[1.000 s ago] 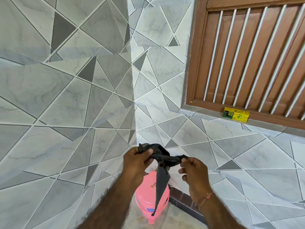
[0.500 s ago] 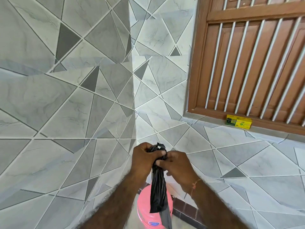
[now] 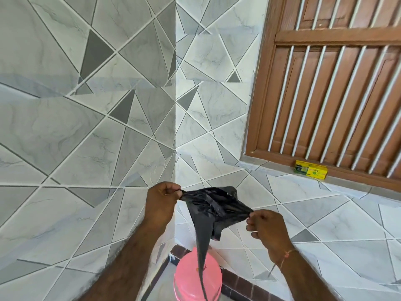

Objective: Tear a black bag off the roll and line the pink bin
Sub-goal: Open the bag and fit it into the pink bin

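Hands drawn apart since half a second ago, when they met at the bag's top; bag mouth now spread between them.

Left hand (image 3: 161,203) pinches one edge of the black bag (image 3: 213,208), fingers closed on it; right hand (image 3: 265,228) pinches the opposite edge, lower. Bag's tail hangs down across the pink bin (image 3: 191,276), hiding part of its top. Behind: tiled wall corner (image 3: 175,105), wooden barred window (image 3: 329,94), yellow box (image 3: 310,169) on its sill.

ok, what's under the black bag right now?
The pink bin on the floor, directly below the black bag, whose tail hangs down in front of it. That tail hides a strip of the bin; its inside isn't visible.
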The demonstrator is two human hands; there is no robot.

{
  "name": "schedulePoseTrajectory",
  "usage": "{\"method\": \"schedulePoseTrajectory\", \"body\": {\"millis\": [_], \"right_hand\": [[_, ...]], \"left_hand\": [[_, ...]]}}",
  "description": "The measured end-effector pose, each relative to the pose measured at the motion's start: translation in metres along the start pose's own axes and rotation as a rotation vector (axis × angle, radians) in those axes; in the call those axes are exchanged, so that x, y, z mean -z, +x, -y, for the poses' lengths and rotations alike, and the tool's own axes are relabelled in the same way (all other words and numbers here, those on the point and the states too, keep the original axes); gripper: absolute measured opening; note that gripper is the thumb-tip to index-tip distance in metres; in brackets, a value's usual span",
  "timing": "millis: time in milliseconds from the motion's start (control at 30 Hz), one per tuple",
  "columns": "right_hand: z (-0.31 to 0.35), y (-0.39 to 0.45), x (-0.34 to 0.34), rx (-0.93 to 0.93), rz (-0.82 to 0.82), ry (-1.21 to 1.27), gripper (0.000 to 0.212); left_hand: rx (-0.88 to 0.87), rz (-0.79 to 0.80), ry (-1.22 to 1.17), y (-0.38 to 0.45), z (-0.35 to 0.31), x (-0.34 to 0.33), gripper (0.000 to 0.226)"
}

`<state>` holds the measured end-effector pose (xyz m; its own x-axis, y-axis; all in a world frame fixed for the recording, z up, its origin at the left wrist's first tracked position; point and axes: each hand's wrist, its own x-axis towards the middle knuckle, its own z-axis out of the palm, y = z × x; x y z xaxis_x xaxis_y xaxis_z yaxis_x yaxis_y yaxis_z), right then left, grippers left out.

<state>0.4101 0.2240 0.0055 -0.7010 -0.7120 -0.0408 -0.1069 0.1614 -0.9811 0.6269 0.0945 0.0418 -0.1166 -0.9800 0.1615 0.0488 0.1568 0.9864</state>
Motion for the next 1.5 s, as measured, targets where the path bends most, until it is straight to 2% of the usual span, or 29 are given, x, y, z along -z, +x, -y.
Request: {"method": "schedulePoseTrajectory", "body": {"millis": [67,133,167,200,233,300,333,400,433,500,533,600,667,733,767,800,833,867,933,1067,1133,1200,1267,1333,1400,1433,1500], "right_hand": [[-0.006,0.013,0.011,0.076,-0.052,-0.353,0.023],[0.003,0.017,0.02,0.251,-0.199,-0.735,0.018],[0.011,0.016,0.021,0.361,-0.256,-0.729,0.012],[0.021,0.014,0.019,0.45,-0.239,-0.64,0.02],[0.033,0.009,0.015,0.51,-0.14,-0.541,0.039],[0.055,0.002,0.001,0.579,0.161,-0.445,0.066],[0.062,0.001,-0.008,0.596,0.272,-0.441,0.073],[0.069,0.007,-0.018,0.614,0.343,-0.44,0.07],[0.07,0.013,-0.019,0.619,0.336,-0.469,0.059],[0.069,0.023,-0.016,0.636,0.329,-0.637,0.022],[0.067,0.025,-0.013,0.641,0.346,-0.727,0.014],[0.061,0.027,-0.008,0.617,0.353,-0.797,0.019],[0.058,0.026,-0.006,0.611,0.295,-0.692,0.016],[0.057,0.021,-0.01,0.59,0.23,-0.553,0.013],[0.058,0.018,-0.013,0.581,0.214,-0.514,0.013],[0.057,0.015,-0.017,0.579,0.211,-0.494,0.013],[0.058,0.012,-0.02,0.577,0.21,-0.476,0.012],[0.058,0.01,-0.021,0.558,0.205,-0.452,0.012],[0.056,0.011,-0.019,0.483,0.177,-0.408,0.013],[0.037,0.025,0.011,0.411,0.084,-0.495,0.014],[0.022,0.028,0.031,0.482,0.111,-0.712,0.017],[0.01,0.029,0.042,0.569,0.244,-1.061,0.019],[0.001,0.033,0.047,0.555,0.354,-1.284,0.024],[0.007,0.045,0.051,0.49,0.373,-1.421,0.024],[0.037,0.063,0.059,0.506,0.325,-1.454,0.024],[0.061,0.071,0.065,0.529,0.264,-1.421,0.026],[0.127,0.08,0.076,0.683,0.059,-1.266,0.033]], "left_hand": [[0.018,0.033,-0.077,-0.001,-0.007,-0.003,0.022],[-0.006,0.032,-0.071,-0.001,-0.014,-0.007,0.029],[-0.02,0.038,-0.049,-0.001,-0.017,-0.009,0.031],[-0.032,0.049,-0.03,-0.001,-0.019,-0.013,0.033],[-0.041,0.067,-0.02,0.0,-0.02,-0.016,0.034],[-0.066,0.108,0.005,-0.002,-0.023,-0.022,0.033],[-0.082,0.126,0.026,-0.002,-0.024,-0.025,0.032],[-0.122,0.158,0.08,-0.004,-0.026,-0.028,0.031],[-0.139,0.176,0.104,-0.004,-0.028,-0.028,0.032],[-0.157,0.232,0.145,-0.002,-0.029,-0.024,0.033],[-0.163,0.254,0.181,-0.001,-0.029,-0.02,0.034],[-0.19,0.239,0.309,0.005,-0.026,-0.011,0.041],[-0.24,0.073,0.466,0.008,-0.023,-0.006,0.044],[-0.314,-0.199,0.502,-0.008,-0.023,-0.011,0.029],[-0.324,-0.246,0.426,-0.022,-0.022,-0.019,0.014],[-0.271,-0.212,0.348,-0.036,-0.02,-0.029,0.018],[-0.179,-0.126,0.294,-0.049,-0.016,-0.04,0.032],[-0.115,-0.039,0.308,-0.059,-0.009,-0.048,0.039],[-0.073,0.048,0.413,-0.061,0.008,-0.054,0.033],[-0.079,0.081,0.572,-0.04,0.018,-0.03,0.025],[-0.107,0.112,0.857,-0.029,0.019,-0.018,0.027],[-0.101,0.154,1.233,-0.02,0.017,-0.012,0.021],[-0.072,0.168,1.415,-0.007,0.013,-0.011,0.026],[-0.049,0.159,1.401,0.013,0.006,-0.009,0.029],[-0.077,0.158,1.344,0.035,-0.014,-0.011,0.029],[-0.136,0.132,1.338,0.044,-0.032,-0.013,0.03],[-0.311,-0.037,1.248,0.056,-0.085,-0.016,0.034]]}}
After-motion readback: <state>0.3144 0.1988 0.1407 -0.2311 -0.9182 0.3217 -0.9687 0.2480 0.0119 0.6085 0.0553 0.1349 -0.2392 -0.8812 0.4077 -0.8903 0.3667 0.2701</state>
